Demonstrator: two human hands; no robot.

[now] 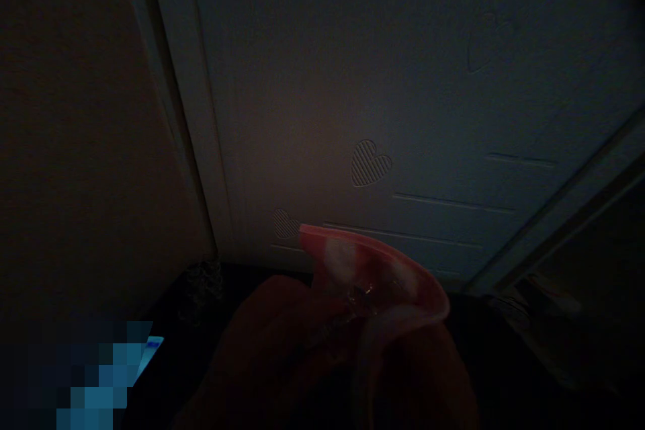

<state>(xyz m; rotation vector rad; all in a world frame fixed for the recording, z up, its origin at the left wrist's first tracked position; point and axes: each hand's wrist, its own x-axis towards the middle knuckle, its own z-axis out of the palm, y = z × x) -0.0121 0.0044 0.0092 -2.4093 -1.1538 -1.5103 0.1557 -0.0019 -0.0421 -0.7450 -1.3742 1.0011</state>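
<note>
The scene is very dark. A pink, thin-walled thing [383,275], perhaps a soft bowl or bag, sits low in the middle with pale smears and something small and shiny inside. Under it lie dim reddish shapes, one at the left [267,349] and one at the right [433,376]. They may be my left hand and my right hand against the pink thing, but no fingers can be made out.
A pale door [403,80] with embossed heart shapes [370,162] fills the background, its frame [171,114] and a dark wall to the left. A second frame edge [569,208] runs at the right. A blurred blue glowing patch [101,383] shows at bottom left.
</note>
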